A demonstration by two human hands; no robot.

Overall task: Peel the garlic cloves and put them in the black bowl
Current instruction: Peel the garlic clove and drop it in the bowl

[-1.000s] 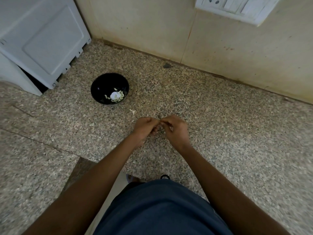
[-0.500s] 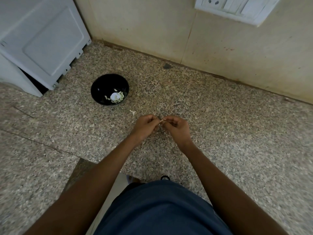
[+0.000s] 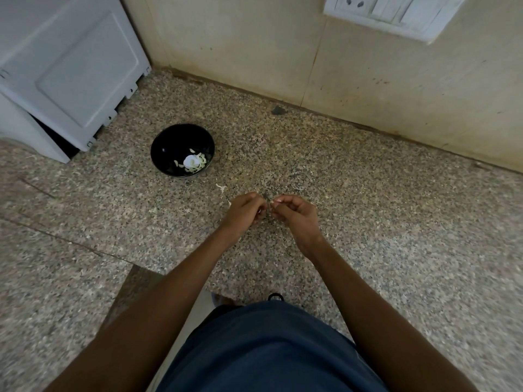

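Note:
A black bowl [image 3: 169, 142] stands on the speckled stone counter [image 3: 368, 222], holding several pale peeled garlic cloves [image 3: 194, 163]. To its lower right, my left hand [image 3: 244, 212] and my right hand [image 3: 294, 215] sit close together above the counter, fingers curled. Between their fingertips they pinch a small garlic clove [image 3: 272, 204], mostly hidden by the fingers; only a pale sliver shows.
A scrap of garlic skin [image 3: 221, 188] lies on the counter between bowl and hands. A white appliance [image 3: 62, 69] stands at the back left. The beige wall [image 3: 311, 52] with a switch plate [image 3: 396, 12] runs along the back.
Both hands have shifted slightly away from me and drawn a little apart, still working at the clove between the fingertips. The bowl has not moved.

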